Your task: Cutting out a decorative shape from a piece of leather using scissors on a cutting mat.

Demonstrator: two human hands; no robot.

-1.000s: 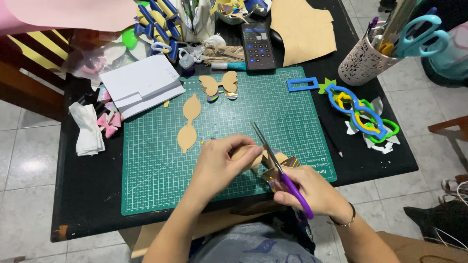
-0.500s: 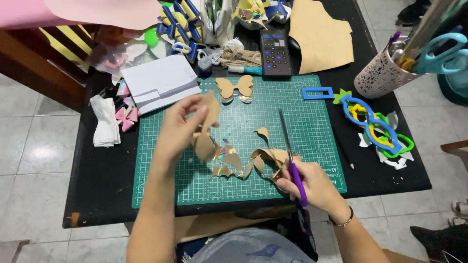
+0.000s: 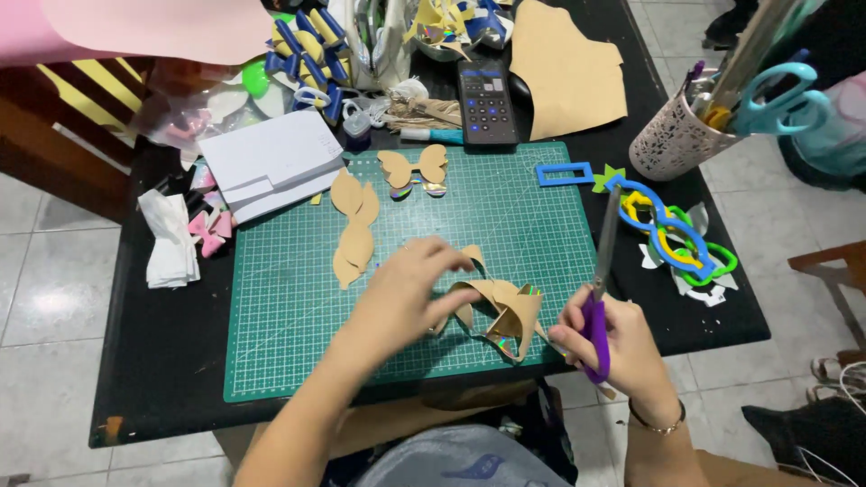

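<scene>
My left hand reaches forward from the lower left, palm down, fingers curled and pinched together at the tips. My right hand sits lower right, fist closed, thumb on top, a bracelet at the wrist.

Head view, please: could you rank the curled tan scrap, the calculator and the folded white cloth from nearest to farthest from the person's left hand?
1. Curled tan scrap: on the green mat, touching the left hand on its right side.
2. Calculator: beyond the mat's far edge, up and slightly right.
3. Folded white cloth: far left, off the mat on the black table.
</scene>
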